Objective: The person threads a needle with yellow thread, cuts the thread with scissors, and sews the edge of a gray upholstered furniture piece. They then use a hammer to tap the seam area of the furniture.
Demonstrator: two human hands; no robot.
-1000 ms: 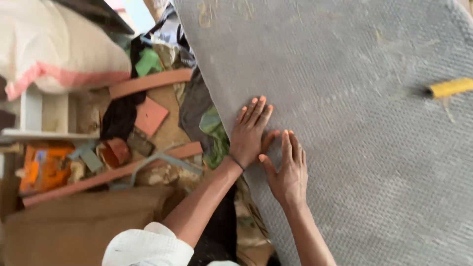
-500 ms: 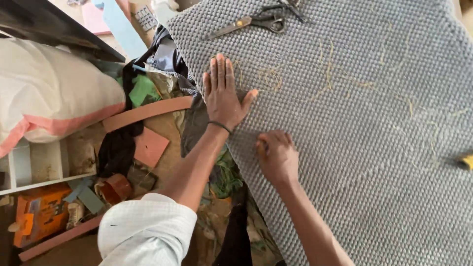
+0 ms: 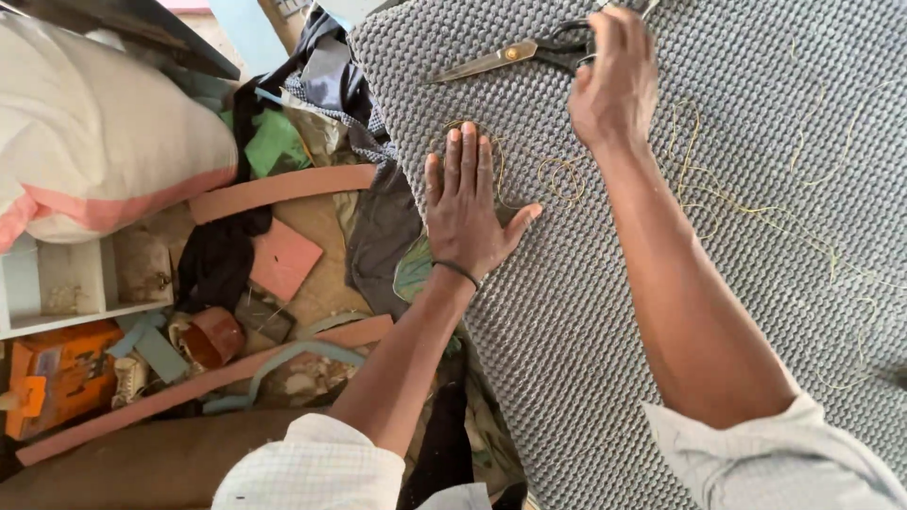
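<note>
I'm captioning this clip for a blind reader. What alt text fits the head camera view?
A person's left hand lies flat on grey textured fabric while the right hand reaches to the black handles of scissors lying on it. Loose yellow thread curls across the fabric, and scraps and a white sack lie to the left.

Rough, matt grey woven cloth (image 3: 680, 142) under my palm, glossy metal scissors (image 3: 529, 52) on it, thin yellow thread (image 3: 746, 208).
</note>
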